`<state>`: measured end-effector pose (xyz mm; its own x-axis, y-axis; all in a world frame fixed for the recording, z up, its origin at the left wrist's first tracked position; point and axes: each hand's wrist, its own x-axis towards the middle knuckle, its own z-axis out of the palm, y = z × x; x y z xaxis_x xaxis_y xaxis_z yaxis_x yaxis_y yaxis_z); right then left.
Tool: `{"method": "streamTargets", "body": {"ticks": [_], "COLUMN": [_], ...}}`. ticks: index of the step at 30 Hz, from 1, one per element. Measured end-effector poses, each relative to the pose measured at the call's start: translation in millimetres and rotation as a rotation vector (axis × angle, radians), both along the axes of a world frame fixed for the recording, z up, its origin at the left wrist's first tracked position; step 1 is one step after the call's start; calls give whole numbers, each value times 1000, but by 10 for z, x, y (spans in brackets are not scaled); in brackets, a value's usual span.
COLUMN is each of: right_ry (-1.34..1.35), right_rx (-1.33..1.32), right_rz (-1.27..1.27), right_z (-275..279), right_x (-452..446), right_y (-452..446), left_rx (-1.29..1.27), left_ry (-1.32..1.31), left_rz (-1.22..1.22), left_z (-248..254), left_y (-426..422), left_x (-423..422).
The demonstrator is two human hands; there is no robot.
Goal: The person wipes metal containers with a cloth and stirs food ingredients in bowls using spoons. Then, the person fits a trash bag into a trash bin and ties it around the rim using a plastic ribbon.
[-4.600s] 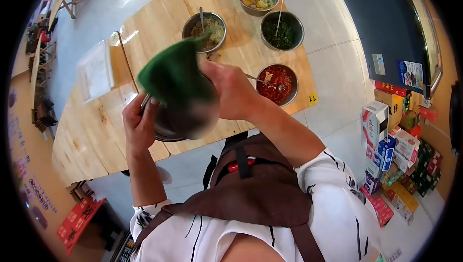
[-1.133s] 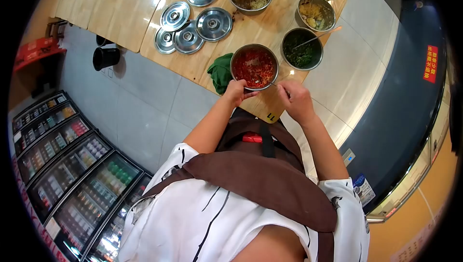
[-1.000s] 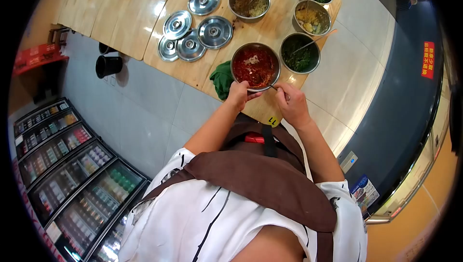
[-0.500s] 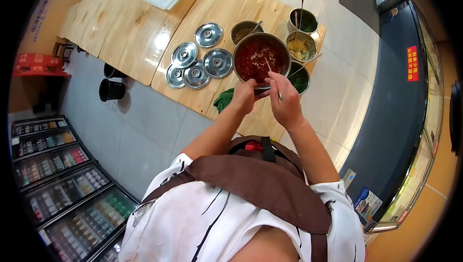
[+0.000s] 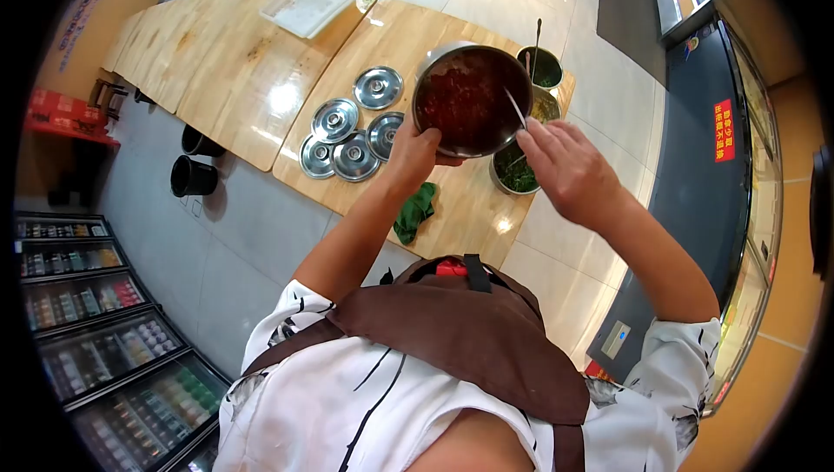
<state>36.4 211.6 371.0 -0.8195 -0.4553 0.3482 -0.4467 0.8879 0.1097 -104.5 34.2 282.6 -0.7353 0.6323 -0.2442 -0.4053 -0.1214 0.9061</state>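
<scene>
A steel bowl of red chopped sauce (image 5: 469,100) is raised above the wooden table (image 5: 469,216), tilted toward me. My left hand (image 5: 419,152) grips its lower left rim, thumb on the edge. My right hand (image 5: 569,168) is closed around the handle of a metal spoon (image 5: 516,108), whose far end reaches into the sauce. Below the held bowl a green cloth (image 5: 415,213) lies crumpled on the table. A bowl of chopped greens (image 5: 516,171) stands near my right fingers, partly covered by the held bowl.
Several steel lids (image 5: 354,156) lie on the table to the left. A bowl with yellow contents (image 5: 546,107) and another bowl of greens (image 5: 542,67) stand at the right edge. Further back is a white plastic tray (image 5: 310,4). Black bins (image 5: 194,177) stand on the floor.
The red sauce bowl has risen off the table and tilted toward me, held by my left hand. My right hand has moved out to the right with the spoon.
</scene>
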Motion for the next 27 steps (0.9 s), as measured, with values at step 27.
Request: {"method": "streamTargets", "body": {"ticks": [27], "right_ry": [-108], "right_rx": [-346], "right_rz": [54], "right_z": [107], "right_x": [213], "right_y": [-306], "left_rx": [109], "left_ry": [-241], "left_rz": [-165], "left_z": [306], "left_y": [-172], "left_x": [-179]}}
